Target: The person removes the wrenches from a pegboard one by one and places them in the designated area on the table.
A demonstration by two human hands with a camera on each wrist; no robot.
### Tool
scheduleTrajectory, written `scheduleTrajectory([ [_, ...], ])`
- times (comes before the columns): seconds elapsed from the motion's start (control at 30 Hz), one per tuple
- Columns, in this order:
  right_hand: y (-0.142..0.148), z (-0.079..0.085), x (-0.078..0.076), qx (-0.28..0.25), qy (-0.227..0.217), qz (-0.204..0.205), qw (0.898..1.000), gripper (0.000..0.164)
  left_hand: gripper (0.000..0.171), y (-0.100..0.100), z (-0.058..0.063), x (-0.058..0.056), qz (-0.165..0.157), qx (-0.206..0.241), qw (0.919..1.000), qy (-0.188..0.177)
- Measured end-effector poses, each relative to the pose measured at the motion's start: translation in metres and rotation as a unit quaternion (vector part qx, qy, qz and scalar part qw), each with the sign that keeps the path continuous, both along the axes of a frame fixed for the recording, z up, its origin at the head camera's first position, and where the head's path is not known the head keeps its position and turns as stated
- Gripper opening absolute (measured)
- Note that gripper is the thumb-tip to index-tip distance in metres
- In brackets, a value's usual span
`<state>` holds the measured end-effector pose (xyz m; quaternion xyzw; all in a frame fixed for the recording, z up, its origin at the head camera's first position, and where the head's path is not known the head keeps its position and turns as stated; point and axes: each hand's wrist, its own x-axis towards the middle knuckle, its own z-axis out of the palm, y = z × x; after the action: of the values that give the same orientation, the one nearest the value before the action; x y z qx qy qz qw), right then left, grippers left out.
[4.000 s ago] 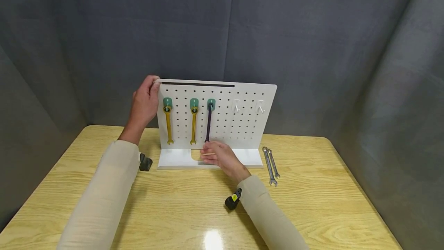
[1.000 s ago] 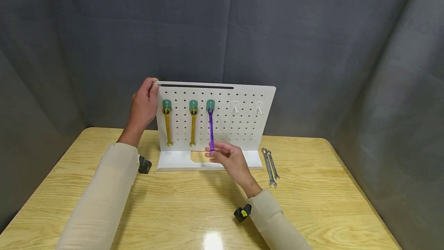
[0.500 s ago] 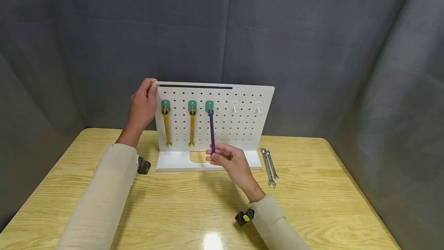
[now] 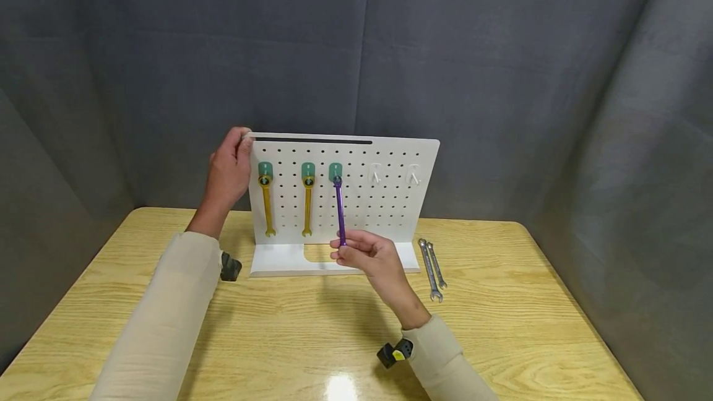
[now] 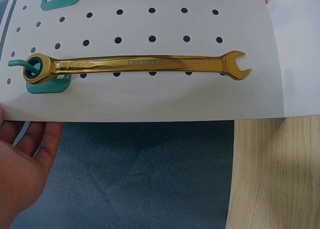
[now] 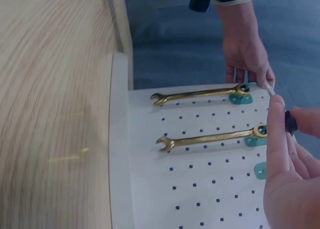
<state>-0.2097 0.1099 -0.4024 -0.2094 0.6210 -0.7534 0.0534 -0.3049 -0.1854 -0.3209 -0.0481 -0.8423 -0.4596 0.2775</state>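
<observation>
The person is working with the purple wrench [image 4: 341,212] at the third green hook [image 4: 335,169] on the white board [image 4: 359,206]. The wrench is pointing almost straight up, with its ring end [image 4: 337,182] right by the hook. I am not able to tell if the hook is going through the ring or if the ring is just sitting in front.

To be doing this well, I think the person should be keeping the ring facing the hook and moving it in a slow, straight line. Twisting could be making the ring catch on the tip. Pushing or pulling hard could be tipping the board, so holding it still seems to be helping a lot. It is also worth watching the gold wrench [image 4: 307,209] hanging next to it, because a bump could be knocking it.

The right hand [image 4: 375,258] is pinching the low end of the purple wrench between thumb and fingers. It is not making a tight fist, and the other fingers are bending only a little.

The left hand [image 4: 229,169] is gripping the board by its top left corner. Its thumb is pressing on the front, and its fingers are going over the edge and behind.

Two silver wrenches [image 4: 431,271] are lying on the surface [image 4: 312,333], just right of the board.
</observation>
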Motion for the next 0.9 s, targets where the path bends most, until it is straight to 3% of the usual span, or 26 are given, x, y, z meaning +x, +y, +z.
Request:
scheduleTrajectory([
  [0.57, 0.002, 0.013, 0.008, -0.028, -0.029, -0.014, 0.999, 0.030, 0.039, 0.000, 0.000, 0.002, 0.001, 0.000, 0.9998, -0.018],
  [0.9, 0.003, 0.016, 0.009, 0.025, -0.033, -0.052, 0.998, 0.029, 0.037, 0.001, 0.001, 0.003, -0.008, 0.006, 0.9998, -0.015],
])
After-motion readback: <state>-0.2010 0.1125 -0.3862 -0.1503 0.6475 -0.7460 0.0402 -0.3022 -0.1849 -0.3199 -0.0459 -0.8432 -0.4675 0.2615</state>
